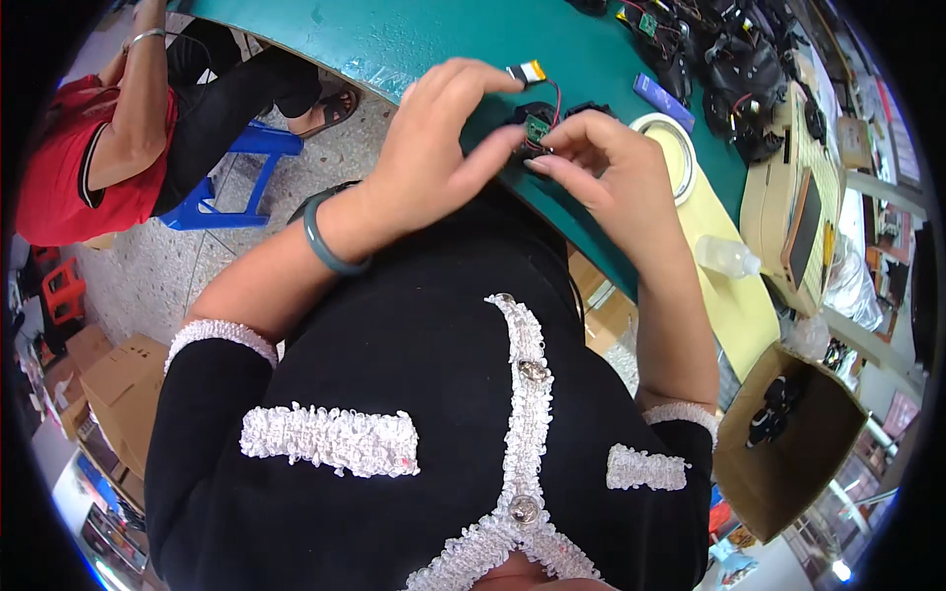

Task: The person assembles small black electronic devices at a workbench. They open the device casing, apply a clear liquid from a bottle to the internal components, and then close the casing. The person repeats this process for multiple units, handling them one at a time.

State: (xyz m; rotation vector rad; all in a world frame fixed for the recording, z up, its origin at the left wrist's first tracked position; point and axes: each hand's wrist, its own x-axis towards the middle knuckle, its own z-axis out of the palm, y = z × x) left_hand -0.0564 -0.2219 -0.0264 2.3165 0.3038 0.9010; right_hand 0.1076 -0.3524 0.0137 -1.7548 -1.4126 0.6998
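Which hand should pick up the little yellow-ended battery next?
Probably the left hand: it reaches close to the battery, while the right hand is farther off, by the green circuit board.

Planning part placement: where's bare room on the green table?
Widest: green table beyond left hand, left of the battery. Smaller: between battery and blue box. Crowded: black wired parts, upper right; circuit board between left hand and right hand.

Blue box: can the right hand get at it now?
Probably yes: the blue box lies close beyond the right hand, no tall thing between, though that hand is busy at the circuit board.
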